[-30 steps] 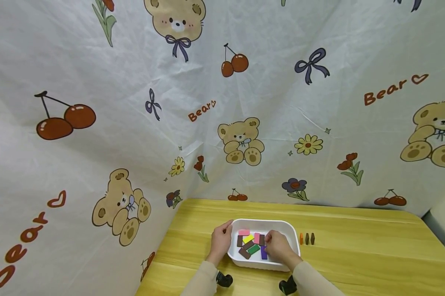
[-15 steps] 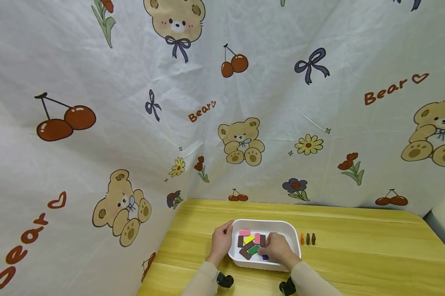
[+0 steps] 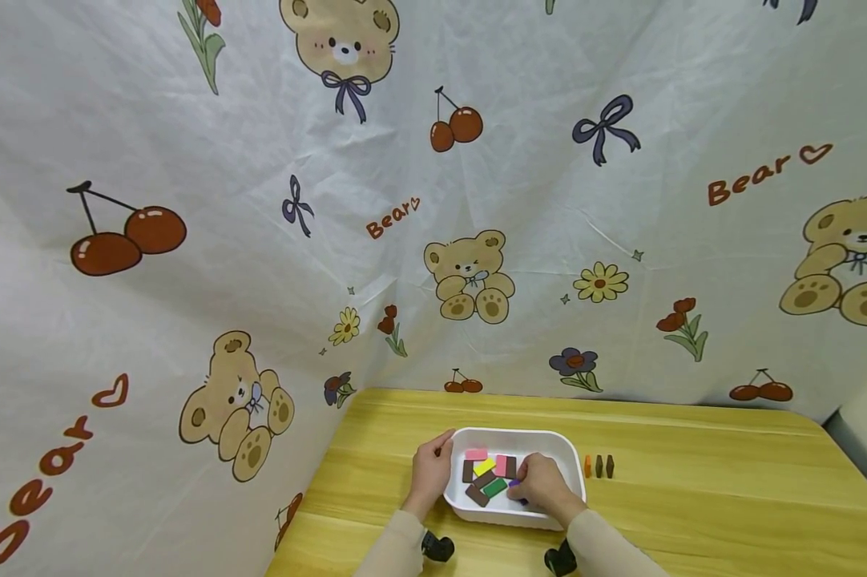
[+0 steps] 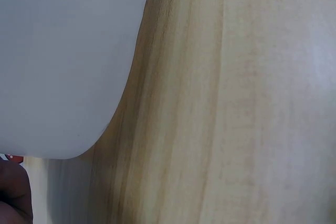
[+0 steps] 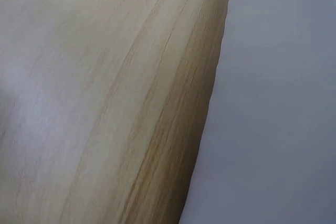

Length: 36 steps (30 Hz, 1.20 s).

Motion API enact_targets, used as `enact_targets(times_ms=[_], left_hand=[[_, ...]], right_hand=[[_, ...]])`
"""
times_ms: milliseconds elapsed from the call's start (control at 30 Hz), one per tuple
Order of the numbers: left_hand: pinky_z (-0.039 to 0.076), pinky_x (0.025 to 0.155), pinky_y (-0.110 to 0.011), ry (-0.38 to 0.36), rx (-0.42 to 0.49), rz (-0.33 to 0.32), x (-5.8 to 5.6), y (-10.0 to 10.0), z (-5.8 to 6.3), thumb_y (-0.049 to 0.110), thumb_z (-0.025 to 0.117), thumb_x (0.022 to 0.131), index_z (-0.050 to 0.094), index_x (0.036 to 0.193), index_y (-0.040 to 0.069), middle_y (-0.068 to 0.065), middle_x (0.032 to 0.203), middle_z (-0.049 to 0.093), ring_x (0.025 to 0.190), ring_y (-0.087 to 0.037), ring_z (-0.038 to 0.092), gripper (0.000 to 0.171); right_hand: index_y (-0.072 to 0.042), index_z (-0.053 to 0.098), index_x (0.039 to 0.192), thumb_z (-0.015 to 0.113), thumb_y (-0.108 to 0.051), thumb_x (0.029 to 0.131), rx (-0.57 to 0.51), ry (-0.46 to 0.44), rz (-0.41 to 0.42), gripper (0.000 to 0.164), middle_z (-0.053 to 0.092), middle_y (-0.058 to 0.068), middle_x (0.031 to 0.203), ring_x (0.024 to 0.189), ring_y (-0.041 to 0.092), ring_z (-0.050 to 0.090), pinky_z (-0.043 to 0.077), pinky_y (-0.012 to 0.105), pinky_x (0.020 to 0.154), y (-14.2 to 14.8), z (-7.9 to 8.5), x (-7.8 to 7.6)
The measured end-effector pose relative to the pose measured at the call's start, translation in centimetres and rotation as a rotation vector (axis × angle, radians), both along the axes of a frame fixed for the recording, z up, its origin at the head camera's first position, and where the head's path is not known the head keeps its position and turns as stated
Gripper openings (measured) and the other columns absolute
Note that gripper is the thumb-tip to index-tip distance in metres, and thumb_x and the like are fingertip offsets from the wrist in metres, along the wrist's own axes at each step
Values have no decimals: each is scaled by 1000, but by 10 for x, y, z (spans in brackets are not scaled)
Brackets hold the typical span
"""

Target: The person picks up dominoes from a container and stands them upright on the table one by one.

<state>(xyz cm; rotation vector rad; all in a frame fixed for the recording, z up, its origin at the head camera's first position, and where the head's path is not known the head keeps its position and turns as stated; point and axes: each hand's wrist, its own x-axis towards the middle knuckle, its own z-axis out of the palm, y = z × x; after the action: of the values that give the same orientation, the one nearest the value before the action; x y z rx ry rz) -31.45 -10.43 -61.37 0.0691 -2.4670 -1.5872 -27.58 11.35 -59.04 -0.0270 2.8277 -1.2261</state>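
Note:
A white plastic tray (image 3: 509, 518) with rounded corners holds several small flat blocks. My left hand (image 3: 429, 471) grips its left rim near the far corner; a curled finger (image 4: 14, 192) of it shows in the left wrist view. Inside the tray's right half, my right hand (image 3: 545, 483) pinches a purple block (image 3: 514, 483), mostly covered by the fingers. Left of those fingertips lie a green block (image 3: 494, 487), a yellow block (image 3: 485, 467), pink blocks (image 3: 476, 454) and several brown blocks (image 3: 477, 495). The right wrist view has only table and tray wall (image 5: 278, 103).
On the wooden table (image 3: 722, 489), just right of the tray, an orange block (image 3: 588, 466) and two dark brown blocks (image 3: 604, 466) stand on edge in a row. A bear-printed cloth (image 3: 520, 192) hangs behind the table and along its left side.
My right hand has shifted slightly left and toward me from beside the dark brown block, taking hold of the purple block, which now shows less. The left hand has stayed at the rim.

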Motion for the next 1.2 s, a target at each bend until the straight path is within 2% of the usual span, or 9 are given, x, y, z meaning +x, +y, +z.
enact_targets(times_ms=[233,633,967,1200], left_hand=[[58,101,-43,-8,0,3,1,-2,-2,18,58,106,74,129,13,-10,132,72,123,-28,66,28],[56,104,-44,-25,-3,-6,0,-3,-4,19,57,106,72,131,14,-10,135,70,127,-30,64,30],[56,103,-46,-2,-11,-8,-1,-3,-3,17,58,106,73,130,11,-11,133,71,125,-30,65,29],[58,99,-43,0,-20,-1,-2,-2,-1,17,59,105,74,128,12,-9,129,73,120,-25,67,28]], right_hand=[[0,63,77,92,-6,68,17,44,36,31,57,2,68,65,16,52,44,27,58,-1,4,3],[-4,65,75,90,-6,69,58,50,90,26,58,1,69,68,16,51,43,28,60,-1,1,1],[-3,66,77,85,-3,72,23,96,98,20,58,0,69,67,15,51,44,27,59,2,4,2],[-4,65,86,83,-3,76,-27,88,88,20,57,1,74,71,15,51,44,27,61,1,4,0]])
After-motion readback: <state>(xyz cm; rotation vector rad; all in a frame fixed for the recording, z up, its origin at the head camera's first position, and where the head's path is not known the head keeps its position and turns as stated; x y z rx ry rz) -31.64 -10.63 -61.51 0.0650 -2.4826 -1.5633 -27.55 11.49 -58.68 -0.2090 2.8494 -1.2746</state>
